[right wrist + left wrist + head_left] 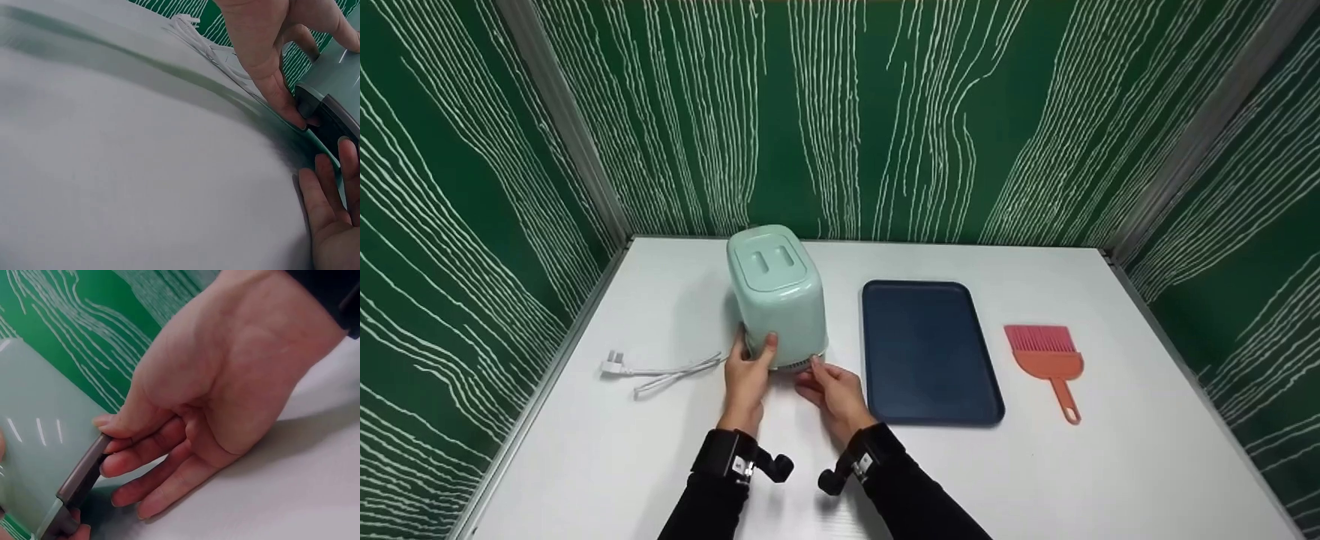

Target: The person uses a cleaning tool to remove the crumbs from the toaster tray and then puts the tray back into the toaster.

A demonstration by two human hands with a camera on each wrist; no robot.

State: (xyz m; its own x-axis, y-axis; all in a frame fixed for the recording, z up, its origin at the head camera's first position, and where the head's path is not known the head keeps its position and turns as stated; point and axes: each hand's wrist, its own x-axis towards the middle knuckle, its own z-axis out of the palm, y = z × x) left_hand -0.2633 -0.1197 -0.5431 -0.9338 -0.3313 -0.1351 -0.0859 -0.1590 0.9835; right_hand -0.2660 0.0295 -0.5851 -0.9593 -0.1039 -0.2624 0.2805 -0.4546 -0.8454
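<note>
A mint-green appliance (787, 322) with two recesses in its top panel stands left of the table's middle. My left hand (748, 379) grips its lower front, thumb on the front face, fingers round the left side. In the right wrist view the left hand (261, 45) reaches under the dark base (334, 121). My right hand (840, 394) is at the lower right front edge; in the left wrist view its thumb and index finger pinch the end of a dark strip (84, 469), the other fingers spread below.
A white cable with a plug (615, 365) lies to the left on the white table (1072, 480). Right of the appliance is a dark blue tray (930, 352), and farther right an orange brush with pink bristles (1048, 364). Green patterned walls stand behind and at both sides.
</note>
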